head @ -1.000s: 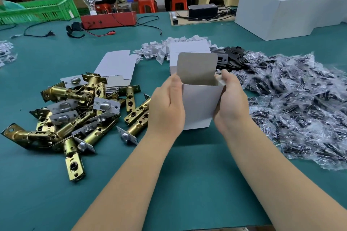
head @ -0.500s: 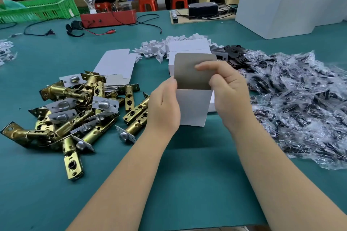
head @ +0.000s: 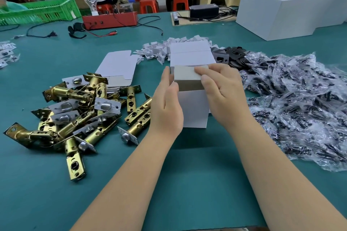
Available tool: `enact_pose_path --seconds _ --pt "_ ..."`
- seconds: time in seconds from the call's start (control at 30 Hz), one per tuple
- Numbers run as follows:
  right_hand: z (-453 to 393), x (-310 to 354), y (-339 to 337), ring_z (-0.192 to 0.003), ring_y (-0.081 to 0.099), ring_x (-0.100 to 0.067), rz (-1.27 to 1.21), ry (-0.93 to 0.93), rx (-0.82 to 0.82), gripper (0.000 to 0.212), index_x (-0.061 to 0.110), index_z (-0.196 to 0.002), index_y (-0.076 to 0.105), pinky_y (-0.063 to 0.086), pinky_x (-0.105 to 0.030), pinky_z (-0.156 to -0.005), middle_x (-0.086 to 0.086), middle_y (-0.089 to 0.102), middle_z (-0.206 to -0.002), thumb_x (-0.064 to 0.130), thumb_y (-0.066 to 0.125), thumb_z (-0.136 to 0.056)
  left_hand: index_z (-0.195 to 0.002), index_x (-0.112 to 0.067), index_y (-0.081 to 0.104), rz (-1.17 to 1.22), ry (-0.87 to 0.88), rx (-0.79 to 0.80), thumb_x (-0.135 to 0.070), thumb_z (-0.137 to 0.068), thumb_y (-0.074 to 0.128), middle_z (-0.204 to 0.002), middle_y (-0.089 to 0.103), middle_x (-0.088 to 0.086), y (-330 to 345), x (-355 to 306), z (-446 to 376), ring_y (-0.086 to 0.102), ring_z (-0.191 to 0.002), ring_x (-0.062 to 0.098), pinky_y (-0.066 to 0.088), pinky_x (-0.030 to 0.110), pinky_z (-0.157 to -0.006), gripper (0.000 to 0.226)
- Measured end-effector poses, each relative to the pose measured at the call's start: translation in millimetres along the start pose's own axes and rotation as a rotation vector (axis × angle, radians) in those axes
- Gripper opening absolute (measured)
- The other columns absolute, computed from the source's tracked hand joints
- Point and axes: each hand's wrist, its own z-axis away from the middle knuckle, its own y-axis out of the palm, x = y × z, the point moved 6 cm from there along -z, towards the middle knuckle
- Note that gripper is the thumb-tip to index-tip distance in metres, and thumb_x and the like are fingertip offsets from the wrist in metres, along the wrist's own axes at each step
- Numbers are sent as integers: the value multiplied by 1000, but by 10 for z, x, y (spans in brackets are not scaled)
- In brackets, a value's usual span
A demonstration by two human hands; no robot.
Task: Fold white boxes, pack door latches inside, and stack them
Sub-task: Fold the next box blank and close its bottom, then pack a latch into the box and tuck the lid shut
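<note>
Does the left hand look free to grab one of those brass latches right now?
Probably not yet. The left hand is busy steadying the white box. The latches lie just beside it on the table with nothing between.

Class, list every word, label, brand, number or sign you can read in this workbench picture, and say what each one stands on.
None can be read.
The white box held by the left hand and right hand: blank.
The large white cartons: blank.
The small tag on the green crate: too small to read.
The red device: no legible markings.
</note>
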Motion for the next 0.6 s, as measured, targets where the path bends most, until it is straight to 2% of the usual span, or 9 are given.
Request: enact_pose_path --seconds 0.07,0.13,0.17,0.23,0.3,0.37,0.43,0.53,0.6 --pt "1 7 -2 -126 35 -25 58 2 -23 45 17 -115 70 20 -20 -103 -12 49 -132 32 34 -91 -149 -15 30 -41 14 -13 -32 -90 26 -134 43 -22 -12 33 -22 36 -126 -18 26 9 -106 62" --pt "6 22 10 -127 36 -26 82 -22 -31 44 15 -109 71 22 -26 -104 -11 50 -133 33 35 -92 -141 -18 44 -79 34 -30 -31 -91 25 -132 47 -19 -32 25 -29 38 -123 -17 28 7 -104 55" --pt "6 28 19 -121 43 -25 62 -40 -25 44 11 -106 72 27 -27 -99 -10 57 -125 32 35 -93 -131 -23 53 -93 37 -58 -32 -91 25 -125 53 -17 -47 24 -32 44 -122 -8 32 14 -105 49" --pt "14 22 51 -93 54 -17 -38 -27 28 43 9 -95 69 36 -28 -78 -4 65 -94 35 34 -93 -106 -24 60 -197 66 -130 -33 -92 24 -105 61 -9 -72 -1 -32 52 -112 15 40 35 -101 39" --pt "29 -3 97 -72 50 -2 -130 22 104 32 23 -85 59 34 -22 -64 10 56 -74 43 35 -91 -92 -13 60 -273 76 -157 -36 -95 23 -91 60 -4 -70 16 -25 53 -98 20 41 39 -92 44" --pt "48 -31 149 -69 51 7 -188 58 191 18 35 -87 48 36 -10 -60 16 57 -73 53 43 -85 -89 -16 59 -221 37 -143 -43 -96 23 -81 61 -12 -71 67 -27 56 -89 8 43 24 -83 46" --pt "76 -73 200 -70 54 12 -265 115 267 27 41 -95 43 38 -4 -60 19 64 -73 59 52 -79 -89 -19 58 -178 22 -124 -45 -96 23 -76 61 -17 -72 106 -36 53 -75 -10 39 7 -70 44" --pt "75 -116 246 -70 55 15 -336 155 301 31 39 -95 41 37 -3 -60 35 65 -74 56 63 -80 -95 -13 60 -174 18 -105 -47 -96 22 -82 62 -9 -58 122 -35 52 -72 -12 38 3 -69 51" --pt "67 -128 251 -72 56 12 -355 161 289 29 34 -93 42 39 -5 -60 34 66 -79 52 62 -83 -102 -9 60 -178 1 -95 -51 -95 21 -93 64 4 -55 142 -44 52 -77 -5 39 7 -71 58"
